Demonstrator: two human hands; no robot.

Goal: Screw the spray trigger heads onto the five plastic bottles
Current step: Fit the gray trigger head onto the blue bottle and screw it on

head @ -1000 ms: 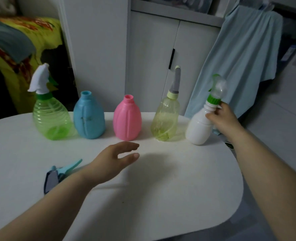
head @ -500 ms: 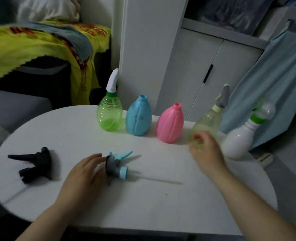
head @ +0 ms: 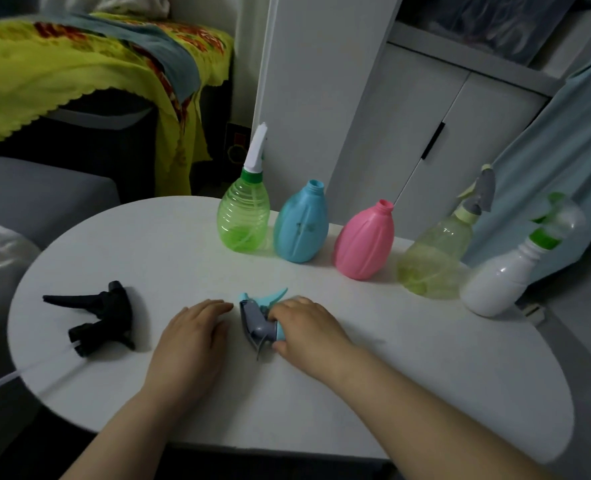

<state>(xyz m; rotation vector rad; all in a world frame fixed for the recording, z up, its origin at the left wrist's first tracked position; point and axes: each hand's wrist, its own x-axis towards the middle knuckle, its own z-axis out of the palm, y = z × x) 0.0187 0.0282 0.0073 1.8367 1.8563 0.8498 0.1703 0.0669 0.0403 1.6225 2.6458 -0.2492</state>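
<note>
Several bottles stand in a row at the back of the white table (head: 391, 375). The green bottle (head: 244, 220), the yellow-green bottle (head: 436, 258) and the white bottle (head: 498, 282) carry trigger heads. The blue bottle (head: 301, 226) and the pink bottle (head: 365, 242) have open necks. A grey and teal trigger head (head: 257, 320) lies on the table, and my right hand (head: 308, 332) closes around its collar end. Just left of it my left hand (head: 192, 344) rests flat on the table, holding nothing. A black trigger head (head: 96, 315) lies further left.
The round table's edge curves close on the left and front. A grey seat (head: 37, 202) and a yellow blanket (head: 79, 71) lie beyond on the left. White cabinet doors (head: 408, 133) and a hanging light-blue cloth (head: 564, 161) stand behind the bottles.
My right hand left the white bottle's head, swung left across the table and closed on the grey and teal trigger head. My left hand settled beside it. The view turned left and down.
</note>
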